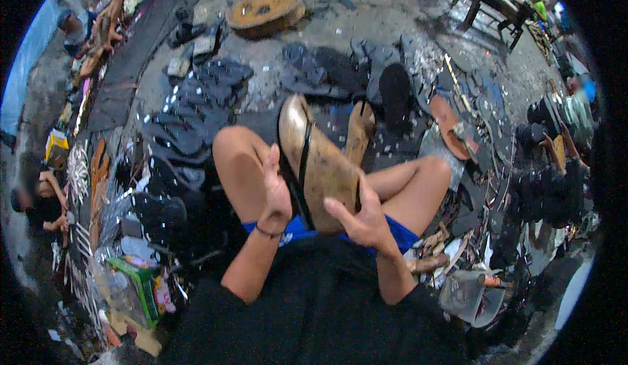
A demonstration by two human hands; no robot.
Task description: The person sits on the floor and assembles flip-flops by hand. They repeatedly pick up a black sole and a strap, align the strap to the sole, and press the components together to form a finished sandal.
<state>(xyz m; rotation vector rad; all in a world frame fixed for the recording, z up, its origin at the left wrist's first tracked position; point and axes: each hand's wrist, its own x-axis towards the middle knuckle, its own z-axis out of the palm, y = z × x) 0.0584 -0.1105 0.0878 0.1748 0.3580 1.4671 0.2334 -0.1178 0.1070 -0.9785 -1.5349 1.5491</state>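
My right hand (366, 216) grips the heel end of a brown, foot-shaped shoe last (330, 169), thumb on its near side. The last slants up away from me, its shiny toe at the far left. A thin black strip (306, 148) runs along its left side. My left hand (276, 191) is beside that strip with fingers extended; whether the palm touches it I cannot tell. A dark band circles my left wrist. Behind, a second shoe last (360, 133) stands between my bent knees, its lower part hidden.
Black sheet pieces (196, 106) lie heaped ahead and to the left. A round wooden block (267, 12) stands farther off. To the right are a brown sandal (450, 126), scraps and a grey bin (474, 297). A green box (140, 286) is at lower left. Other people sit at both sides.
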